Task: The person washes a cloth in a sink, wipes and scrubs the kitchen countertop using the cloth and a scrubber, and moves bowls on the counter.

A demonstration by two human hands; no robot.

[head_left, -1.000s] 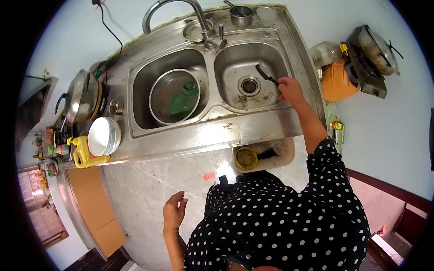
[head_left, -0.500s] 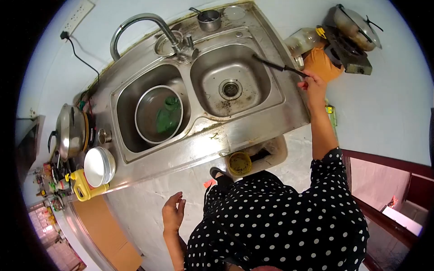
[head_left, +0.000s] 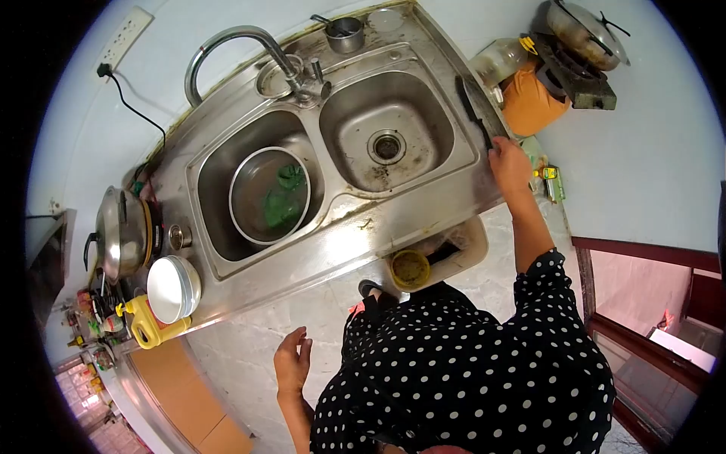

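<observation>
My right hand (head_left: 510, 165) is closed on the handle end of a black knife (head_left: 470, 107), whose blade lies along the steel counter (head_left: 435, 198) to the right of the right sink basin (head_left: 401, 113). Low in the view, my left hand (head_left: 293, 359) hangs over the floor with its fingers apart, holding nothing. The left basin (head_left: 215, 181) contains a round metal bowl (head_left: 246, 219) with a green cloth-like item (head_left: 283, 200) inside.
A curved faucet (head_left: 242, 32) rises behind the basins. White bowls (head_left: 172, 289), a yellow jug (head_left: 155, 327) and a lidded pan (head_left: 121, 231) stand at left. At right are an orange bag (head_left: 533, 102) and a stove (head_left: 590, 89). A bin (head_left: 473, 253) sits below the counter.
My right hand has moved the knife from over the right basin to the counter on its right. The view has shifted too. My left hand stays low and open.
</observation>
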